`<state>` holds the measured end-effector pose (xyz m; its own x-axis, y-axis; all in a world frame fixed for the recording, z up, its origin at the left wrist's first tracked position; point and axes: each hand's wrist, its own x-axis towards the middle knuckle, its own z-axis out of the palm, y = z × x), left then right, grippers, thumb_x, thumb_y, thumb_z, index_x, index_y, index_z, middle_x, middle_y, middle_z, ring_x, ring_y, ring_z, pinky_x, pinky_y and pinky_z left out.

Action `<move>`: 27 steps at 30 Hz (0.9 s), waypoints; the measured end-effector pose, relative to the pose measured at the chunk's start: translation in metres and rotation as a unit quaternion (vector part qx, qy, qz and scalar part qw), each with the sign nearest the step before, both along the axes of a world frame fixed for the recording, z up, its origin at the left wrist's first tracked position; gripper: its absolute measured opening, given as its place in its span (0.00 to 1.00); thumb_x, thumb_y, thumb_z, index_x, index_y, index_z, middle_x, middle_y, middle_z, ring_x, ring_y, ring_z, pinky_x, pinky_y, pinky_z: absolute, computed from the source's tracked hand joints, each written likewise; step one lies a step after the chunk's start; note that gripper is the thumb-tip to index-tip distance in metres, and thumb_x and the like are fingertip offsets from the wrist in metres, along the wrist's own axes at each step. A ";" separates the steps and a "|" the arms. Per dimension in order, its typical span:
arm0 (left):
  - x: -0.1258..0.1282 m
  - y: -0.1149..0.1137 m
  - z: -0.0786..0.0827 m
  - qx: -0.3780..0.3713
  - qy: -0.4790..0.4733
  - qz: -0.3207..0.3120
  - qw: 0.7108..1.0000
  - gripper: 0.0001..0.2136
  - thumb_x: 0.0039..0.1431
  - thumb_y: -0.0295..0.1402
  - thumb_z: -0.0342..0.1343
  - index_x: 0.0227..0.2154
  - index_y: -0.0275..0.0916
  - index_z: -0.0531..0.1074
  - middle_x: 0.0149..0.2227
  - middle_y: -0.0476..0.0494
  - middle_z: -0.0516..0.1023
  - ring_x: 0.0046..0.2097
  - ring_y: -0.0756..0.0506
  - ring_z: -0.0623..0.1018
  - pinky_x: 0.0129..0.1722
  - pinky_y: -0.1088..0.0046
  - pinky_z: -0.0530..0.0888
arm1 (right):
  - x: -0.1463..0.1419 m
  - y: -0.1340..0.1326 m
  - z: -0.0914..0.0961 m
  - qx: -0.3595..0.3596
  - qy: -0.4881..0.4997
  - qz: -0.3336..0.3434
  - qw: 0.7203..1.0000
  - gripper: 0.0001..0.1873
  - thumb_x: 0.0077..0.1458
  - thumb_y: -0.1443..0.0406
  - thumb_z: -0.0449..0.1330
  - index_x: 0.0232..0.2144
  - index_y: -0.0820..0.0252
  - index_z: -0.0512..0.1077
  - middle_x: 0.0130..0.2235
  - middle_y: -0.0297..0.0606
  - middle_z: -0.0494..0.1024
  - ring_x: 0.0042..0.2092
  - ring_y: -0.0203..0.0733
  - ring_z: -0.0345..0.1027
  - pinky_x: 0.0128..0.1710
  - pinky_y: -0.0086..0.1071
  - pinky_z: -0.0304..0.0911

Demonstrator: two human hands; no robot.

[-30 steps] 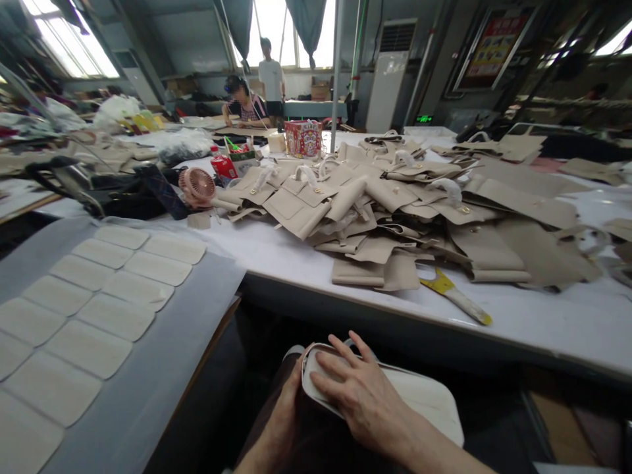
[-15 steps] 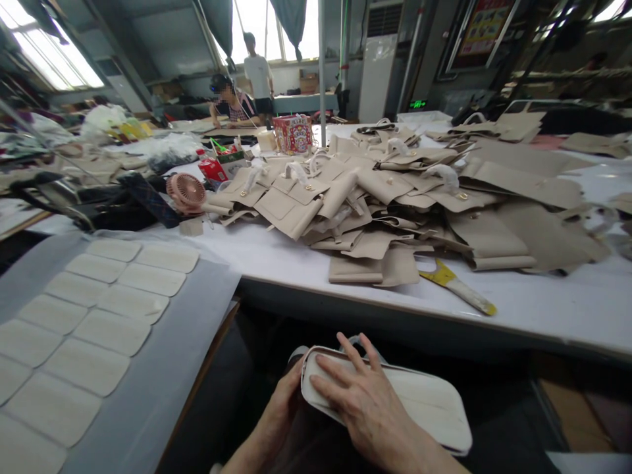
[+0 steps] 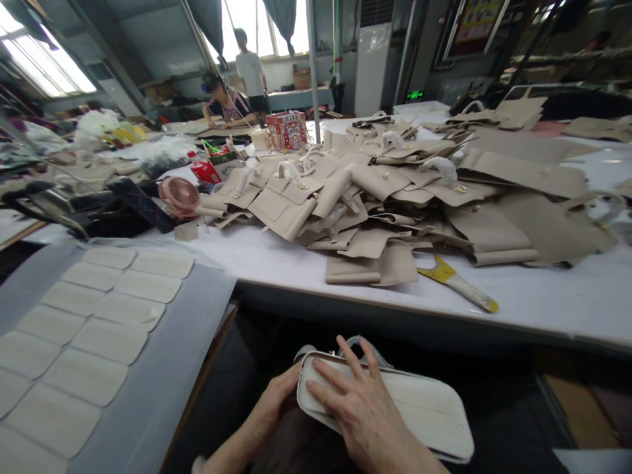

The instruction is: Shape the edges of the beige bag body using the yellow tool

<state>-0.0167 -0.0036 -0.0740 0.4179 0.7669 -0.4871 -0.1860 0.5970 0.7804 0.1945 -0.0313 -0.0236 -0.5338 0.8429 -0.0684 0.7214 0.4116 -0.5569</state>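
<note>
A half-made beige handbag rests low in front of me, its pale rounded oblong panel (image 3: pixel 427 408) facing up. The plastic-wrapped handle (image 3: pixel 370 349) pokes out behind the panel. With fingers spread, my right hand (image 3: pixel 365 401) lies flat on the panel's left half, two fingertips reaching past the far rim. At the left end my left hand (image 3: pixel 274 401) grips the bag's edge from the side; most of its fingers are hidden behind the bag. What lies under the panel cannot be seen.
Several similar pale panels (image 3: pixel 101 336) lie in rows on a grey sheet at left. A heap of beige bag pieces (image 3: pixel 365 191) covers the white table (image 3: pixel 276 260). Near its edge lies a yellow-ended scraper-like tool (image 3: pixel 461 284). A pink fan (image 3: pixel 178 196) stands farther left; two people are beyond.
The view has shifted slightly. My left forearm sits a little farther left, while its hand still grips the bag's end. My right hand stays spread on the panel.
</note>
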 end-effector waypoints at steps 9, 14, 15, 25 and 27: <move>-0.003 0.001 0.007 0.021 0.031 -0.061 0.997 0.23 0.65 0.43 0.53 0.60 0.42 0.67 0.64 0.39 0.66 0.63 0.32 0.66 0.55 0.55 0.72 | 0.000 0.000 -0.003 -0.026 0.009 0.007 1.000 0.27 0.64 0.69 0.47 0.61 0.38 0.58 0.69 0.18 0.55 0.72 0.56 0.25 0.64 0.56 0.11; -0.004 0.001 0.003 0.013 0.009 -0.066 0.998 0.21 0.66 0.40 0.53 0.60 0.43 0.68 0.65 0.40 0.64 0.67 0.33 0.61 0.58 0.55 0.70 | 0.001 0.001 -0.004 -0.031 0.013 0.007 0.999 0.27 0.63 0.69 0.47 0.61 0.39 0.59 0.69 0.19 0.55 0.72 0.56 0.25 0.64 0.55 0.11; -0.004 0.001 0.003 0.008 0.006 -0.063 0.998 0.22 0.66 0.40 0.52 0.61 0.43 0.67 0.65 0.40 0.64 0.66 0.33 0.61 0.58 0.55 0.69 | 0.001 0.001 -0.004 -0.031 0.014 0.008 0.999 0.27 0.62 0.70 0.47 0.61 0.39 0.59 0.69 0.19 0.55 0.72 0.56 0.25 0.64 0.54 0.11; 0.011 0.000 0.005 -0.048 -0.068 -0.004 0.997 0.25 0.61 0.42 0.58 0.60 0.39 0.68 0.62 0.38 0.69 0.64 0.31 0.65 0.64 0.51 0.61 | 0.004 0.003 -0.005 -0.042 0.034 0.020 0.998 0.32 0.59 0.72 0.48 0.63 0.40 0.57 0.69 0.20 0.54 0.72 0.53 0.25 0.64 0.55 0.11; 0.014 0.000 0.002 -0.046 -0.083 0.010 0.995 0.24 0.59 0.40 0.59 0.58 0.39 0.70 0.61 0.38 0.70 0.65 0.32 0.64 0.65 0.53 0.59 | 0.004 0.004 -0.005 -0.045 0.035 0.020 0.998 0.33 0.58 0.72 0.48 0.63 0.39 0.56 0.70 0.19 0.53 0.72 0.52 0.25 0.64 0.54 0.11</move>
<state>-0.0030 -0.0038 -0.0719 0.4842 0.7309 -0.4810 -0.3200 0.6596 0.6801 0.1988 -0.0274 -0.0290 -0.5735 0.8127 -0.1030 0.6627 0.3863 -0.6416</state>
